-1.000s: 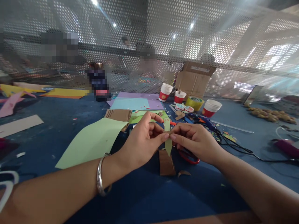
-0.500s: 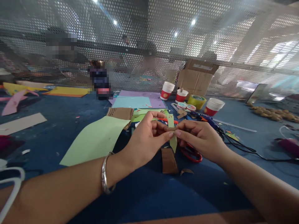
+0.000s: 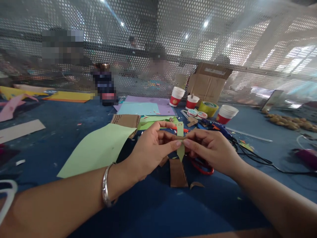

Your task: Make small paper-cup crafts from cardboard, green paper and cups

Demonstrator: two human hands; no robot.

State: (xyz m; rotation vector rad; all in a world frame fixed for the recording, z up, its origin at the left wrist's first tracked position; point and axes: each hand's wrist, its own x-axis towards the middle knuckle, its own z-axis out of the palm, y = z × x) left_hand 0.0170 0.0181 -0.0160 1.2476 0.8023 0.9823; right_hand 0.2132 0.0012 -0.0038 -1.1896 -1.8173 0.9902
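Between my fingertips is a narrow light green paper strip [image 3: 181,151] with a pointed lower end, crossed by a small brown cardboard piece [image 3: 180,138]. My left hand [image 3: 155,148] pinches the left side with thumb and fingers, its index finger raised and curved. Thumb and index of my right hand [image 3: 210,148] close on the right side, and the two thumbs almost touch. Below the strip lies a brown cardboard rectangle [image 3: 178,175] beside a curved cardboard scrap [image 3: 197,185]. Red-handled scissors [image 3: 204,168] lie partly hidden under my right hand.
A light green sheet [image 3: 96,148] lies left, by corrugated cardboard [image 3: 125,121]. Behind are blue paper [image 3: 138,108], paper cups [image 3: 176,96], yellow tape [image 3: 208,108] and a cardboard box [image 3: 206,82] against a perforated screen [image 3: 148,19]. A blue glue gun [image 3: 221,129] with a black cable lies right.
The green strip has turned from a slant to nearly upright, its pointed end shifting left. Both hands keep their pinch. The view has shifted slightly.
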